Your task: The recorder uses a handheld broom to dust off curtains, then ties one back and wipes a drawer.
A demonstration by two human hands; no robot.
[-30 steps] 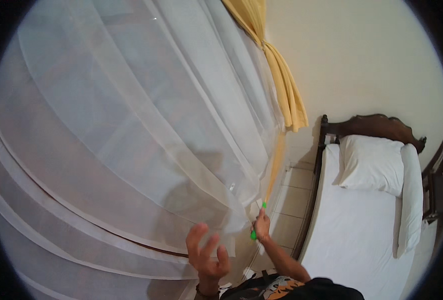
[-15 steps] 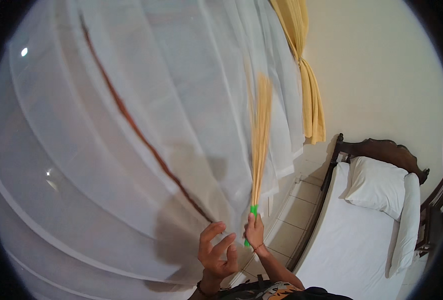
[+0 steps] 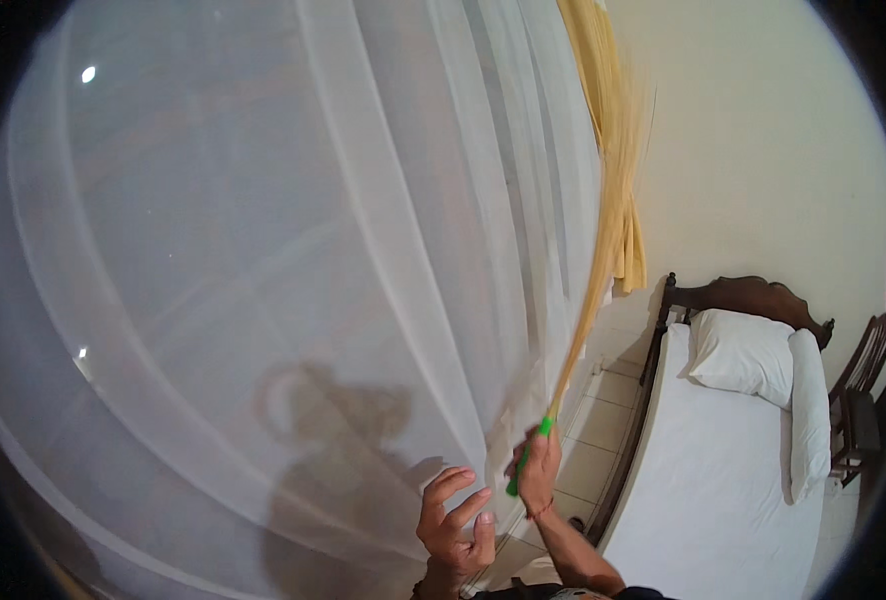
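A stick broom of long, thin straw-coloured ribs rises from my right hand, which is wrapped round its green handle. Its bristles tilt up and right, their tips blurred in front of the yellow curtain. On my left, the sheer white curtain hangs in wide folds. My left hand is up in front of its lower part, fingers bent and apart, holding nothing that I can see. Whether the fingertips touch the cloth I cannot tell.
To the right stands a bed with white sheet, pillow, bolster and dark carved wooden headboard. A dark wooden chair is beyond it. Pale floor tiles run between bed and curtain.
The broom has swung right, from upright before the white curtain to tilted across the yellow one. Both hands sit slightly further right. The brown-edged gap in the white curtain no longer shows.
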